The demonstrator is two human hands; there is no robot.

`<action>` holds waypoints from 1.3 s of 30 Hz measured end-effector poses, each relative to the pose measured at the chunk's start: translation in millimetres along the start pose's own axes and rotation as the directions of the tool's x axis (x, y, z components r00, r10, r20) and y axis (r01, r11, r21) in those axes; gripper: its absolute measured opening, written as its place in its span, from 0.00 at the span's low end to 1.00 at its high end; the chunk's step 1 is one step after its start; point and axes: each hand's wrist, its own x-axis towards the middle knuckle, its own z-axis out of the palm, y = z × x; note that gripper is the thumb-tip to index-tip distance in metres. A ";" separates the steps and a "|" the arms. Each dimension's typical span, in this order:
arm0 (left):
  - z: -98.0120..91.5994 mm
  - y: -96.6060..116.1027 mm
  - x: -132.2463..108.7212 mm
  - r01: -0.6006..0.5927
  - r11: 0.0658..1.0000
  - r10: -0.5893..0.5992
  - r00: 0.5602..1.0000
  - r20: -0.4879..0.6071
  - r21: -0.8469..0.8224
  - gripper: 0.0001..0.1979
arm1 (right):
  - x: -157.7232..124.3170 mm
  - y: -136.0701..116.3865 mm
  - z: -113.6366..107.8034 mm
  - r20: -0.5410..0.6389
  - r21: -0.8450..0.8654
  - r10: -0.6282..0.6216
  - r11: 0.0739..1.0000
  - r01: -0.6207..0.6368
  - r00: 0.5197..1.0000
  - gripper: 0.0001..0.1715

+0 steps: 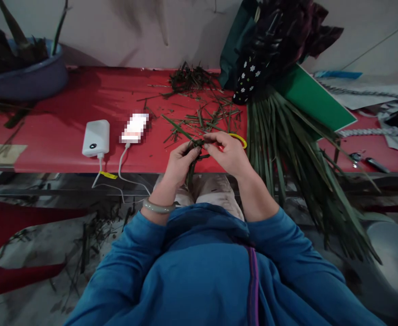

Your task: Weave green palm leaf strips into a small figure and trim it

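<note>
Over the near edge of the red table, my left hand (181,164) pinches a small piece woven from green leaf strips (197,143). One bright strip sticks out up and to the left of it, and darker strips hang below toward my lap. My right hand (229,154) has its thumb and fingers closed at the right side of the same woven piece. Partly hidden behind my right hand is a yellow-handled tool (241,139), likely scissors. Cut leaf scraps (209,118) lie just beyond both hands.
A white power bank (96,138) and a lit phone (135,128) with cables sit left on the red table (59,136). Long green leaves (287,149) droop over the edge at right, beside a green board (317,102). A blue basin (26,81) stands back left.
</note>
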 end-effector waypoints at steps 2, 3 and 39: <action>0.2 -0.7 -0.6 -0.015 1.000 0.015 1.000 0.005 0.015 0.12 | -0.5 0.3 1.0 0.016 -0.006 0.019 1.000 -0.019 1.000 0.13; 0.4 -1.1 -0.8 -0.021 1.000 0.021 1.000 0.003 0.018 0.12 | -0.7 0.9 1.5 0.012 -0.008 0.027 1.000 -0.027 1.000 0.13; 3.0 5.9 -5.9 -0.088 0.981 0.091 0.996 -0.009 0.173 0.08 | -2.7 11.7 14.2 -0.013 0.224 0.195 0.956 -0.187 0.981 0.10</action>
